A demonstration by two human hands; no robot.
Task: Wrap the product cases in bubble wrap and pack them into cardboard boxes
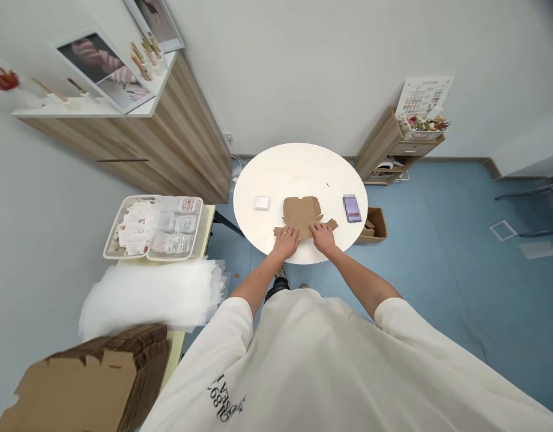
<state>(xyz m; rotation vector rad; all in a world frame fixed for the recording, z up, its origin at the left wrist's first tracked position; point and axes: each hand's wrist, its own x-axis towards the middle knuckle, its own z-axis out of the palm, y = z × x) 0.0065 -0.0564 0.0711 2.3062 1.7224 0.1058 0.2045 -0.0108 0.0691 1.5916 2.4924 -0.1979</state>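
A brown cardboard box blank (pixel 302 209) lies partly unfolded on the round white table (pixel 298 162), its small flaps sticking out at both sides. My left hand (pixel 287 241) grips the left part of its near edge, with the fingers on top of the card. On the right part of that same edge, my right hand (pixel 322 237) holds the card in the same way. The thumbs and the underside of the edge are hard to make out. To the left of the blank is a small white packet (pixel 262 203), touched by neither hand.
A blurred phone (pixel 352 208) lies at the table's right. Below stands an open cardboard carton (pixel 377 225). On my left are a white basket of small packs (pixel 197 240), a stack of white sheets (pixel 154 294) and piled flat cardboard blanks (pixel 73 390).
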